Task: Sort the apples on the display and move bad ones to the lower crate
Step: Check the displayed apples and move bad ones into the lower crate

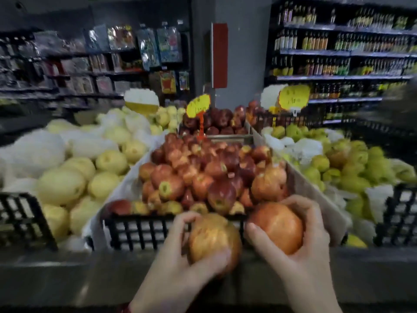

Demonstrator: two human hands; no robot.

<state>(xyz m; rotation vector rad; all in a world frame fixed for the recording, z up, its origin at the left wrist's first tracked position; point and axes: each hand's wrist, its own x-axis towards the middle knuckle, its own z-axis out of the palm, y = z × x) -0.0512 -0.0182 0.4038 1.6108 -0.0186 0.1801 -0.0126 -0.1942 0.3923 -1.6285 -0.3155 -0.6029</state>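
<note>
Sorting looks mid-way: left hand (180, 263) and right hand (300, 251) each curl fingers (300, 201) round a red apple (213, 240); the black crate (144, 231) remains heaped, no lower crate visible.

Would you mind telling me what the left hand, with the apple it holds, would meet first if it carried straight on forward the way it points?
Most likely the black crate's front wall, right ahead of the left hand and its apple. If raised above the rim, the piled red apples instead; depth is uncertain.

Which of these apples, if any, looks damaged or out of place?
Nothing clear. Left hand and right hand each hold an apple before the crate; blur hides any bruising.
</note>
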